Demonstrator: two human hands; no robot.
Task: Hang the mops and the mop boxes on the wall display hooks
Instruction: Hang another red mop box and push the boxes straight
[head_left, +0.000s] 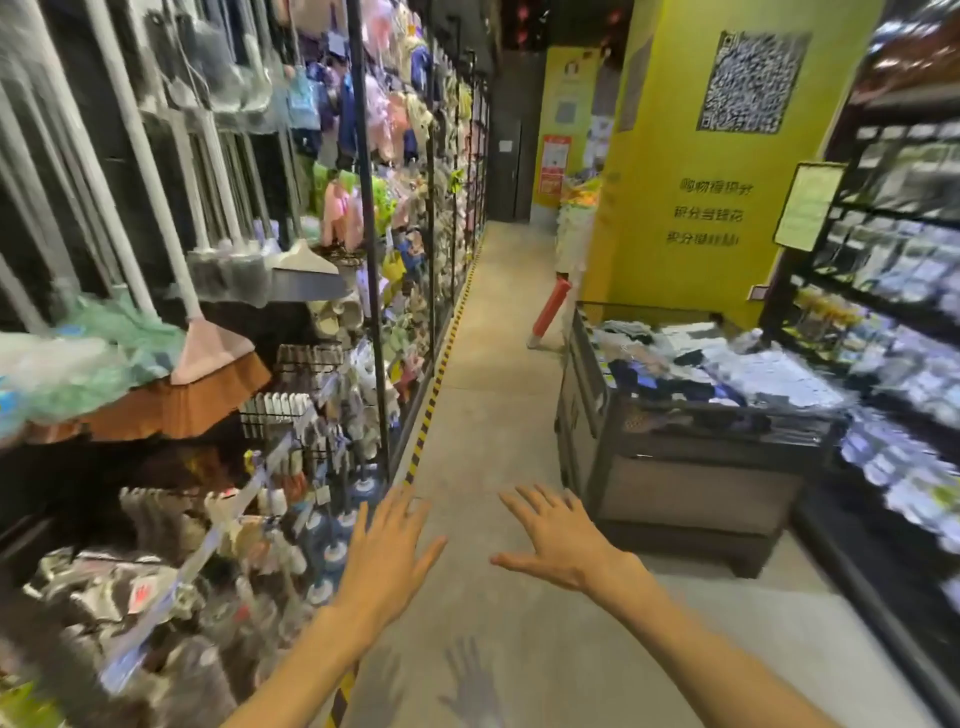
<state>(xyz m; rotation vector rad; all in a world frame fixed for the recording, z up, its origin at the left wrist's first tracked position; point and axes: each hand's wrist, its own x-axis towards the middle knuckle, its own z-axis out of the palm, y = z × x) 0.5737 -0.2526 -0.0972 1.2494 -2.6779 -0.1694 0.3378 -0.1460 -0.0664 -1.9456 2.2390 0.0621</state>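
Both my hands are stretched out in front of me over the aisle floor, fingers spread and holding nothing. My left hand (387, 553) is beside the lower part of the wall display. My right hand (558, 540) is a little to its right. On the wall display at the left hang several white-handled mops and brooms (156, 171), among them a pink broom with brown bristles (208, 374) and a grey-headed one (306, 275). No mop box can be made out. The view is blurred.
A concrete aisle (493, 364) runs ahead, edged by a yellow-black stripe along the display. A black bin (691, 452) of packaged goods stands at the right, with dark shelves (893, 312) behind it. A yellow pillar (701, 182) and a red-white post (548, 312) stand further on.
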